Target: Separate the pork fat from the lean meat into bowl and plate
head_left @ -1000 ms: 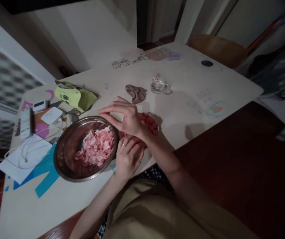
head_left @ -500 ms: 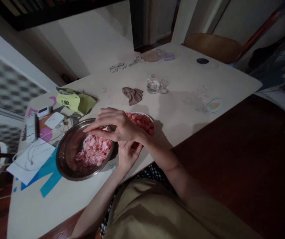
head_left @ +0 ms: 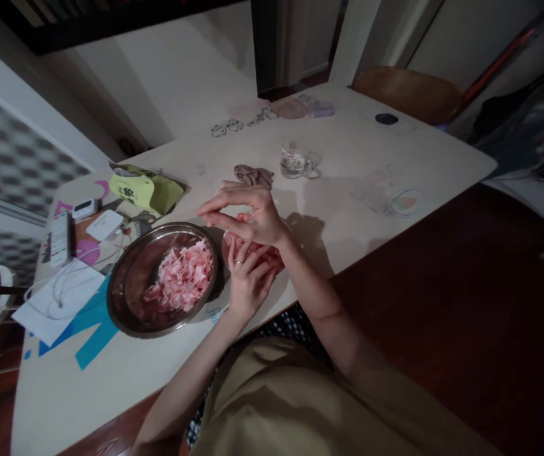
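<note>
My right hand point(head_left: 250, 214) is raised over the plate's left side, near the steel bowl. Its thumb and fingers point left with their tips slightly apart, and no item shows between them. Below it, my left hand point(head_left: 249, 278), with a ring on one finger, has its fingers curled at the red meat pieces point(head_left: 272, 254) on a round plate; what they pinch is too small to tell. Left of both hands stands the steel bowl point(head_left: 132, 278), which holds a heap of thin pink slices point(head_left: 185, 275).
Behind the hands lie a brown cloth point(head_left: 255, 176) and a glass cup point(head_left: 293, 163) of clear liquid. A green bag point(head_left: 145, 190), a white remote point(head_left: 61, 239), a white box point(head_left: 104, 225), cables and paper point(head_left: 57, 310) are at the left of the table.
My right hand has moved right and back, away from above the bowl. My left hand has shifted slightly right, and more of its fingers now show over the plate.
</note>
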Available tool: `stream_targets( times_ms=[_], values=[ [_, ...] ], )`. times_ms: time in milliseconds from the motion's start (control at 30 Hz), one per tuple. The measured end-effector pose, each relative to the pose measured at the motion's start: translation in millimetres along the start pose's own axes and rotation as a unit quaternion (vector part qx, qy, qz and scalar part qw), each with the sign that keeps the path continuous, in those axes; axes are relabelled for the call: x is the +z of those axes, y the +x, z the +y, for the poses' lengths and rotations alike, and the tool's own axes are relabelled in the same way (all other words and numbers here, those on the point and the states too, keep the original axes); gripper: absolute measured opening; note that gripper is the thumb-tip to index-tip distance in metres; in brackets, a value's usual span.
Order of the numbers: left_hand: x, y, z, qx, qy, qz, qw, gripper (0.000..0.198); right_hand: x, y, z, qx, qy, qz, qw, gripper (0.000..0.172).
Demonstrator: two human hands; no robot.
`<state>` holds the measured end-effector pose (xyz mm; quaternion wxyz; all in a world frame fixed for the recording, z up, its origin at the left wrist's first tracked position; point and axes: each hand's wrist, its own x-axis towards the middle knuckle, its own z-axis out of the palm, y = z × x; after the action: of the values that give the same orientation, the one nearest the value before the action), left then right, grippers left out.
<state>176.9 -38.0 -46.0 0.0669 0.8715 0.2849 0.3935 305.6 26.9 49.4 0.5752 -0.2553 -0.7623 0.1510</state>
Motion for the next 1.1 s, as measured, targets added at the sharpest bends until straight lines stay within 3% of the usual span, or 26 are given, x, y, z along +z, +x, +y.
stream_targets(
  times_ms=[133,233,433,567,800,900,967,1100],
  values=[
    [-4.5,1,-3,-0.011,-0.015,-0.008,1.000,0.017,-16,0,-4,0.025,-0.021,0.049,0.998,0.020],
    [-4.8,-1,-6,-0.019,-0.020,-0.006,1.000,0.013,-30,1,-9,0.073,-0.035,0.093,0.992,0.016],
    [0.9,0,-8,-0.017,0.000,-0.011,1.000,0.007,-51,-3,-1,0.139,-0.103,0.111,0.979,0.014],
    [-1.9,0,-5,-0.012,-0.001,-0.001,1.000,0.019,-65,-17,8,0.181,-0.154,0.062,0.969,0.009],
    [-13.3,-17,11,0.016,-0.061,0.019,0.998,0.031,-80,-39,10,0.284,-0.206,-0.094,0.932,0.008],
    [-2.7,-25,29,0.080,-0.081,-0.074,0.991,0.033,-79,-40,14,0.312,-0.226,-0.129,0.914,0.009],
    [11.5,-26,41,0.040,-0.080,-0.150,0.985,0.038,-77,-40,17,0.328,-0.249,-0.143,0.900,0.011],
    [43.0,-20,54,-0.048,-0.107,-0.201,0.973,0.037,-73,-39,20,0.353,-0.294,-0.161,0.873,0.015]
  ],
)
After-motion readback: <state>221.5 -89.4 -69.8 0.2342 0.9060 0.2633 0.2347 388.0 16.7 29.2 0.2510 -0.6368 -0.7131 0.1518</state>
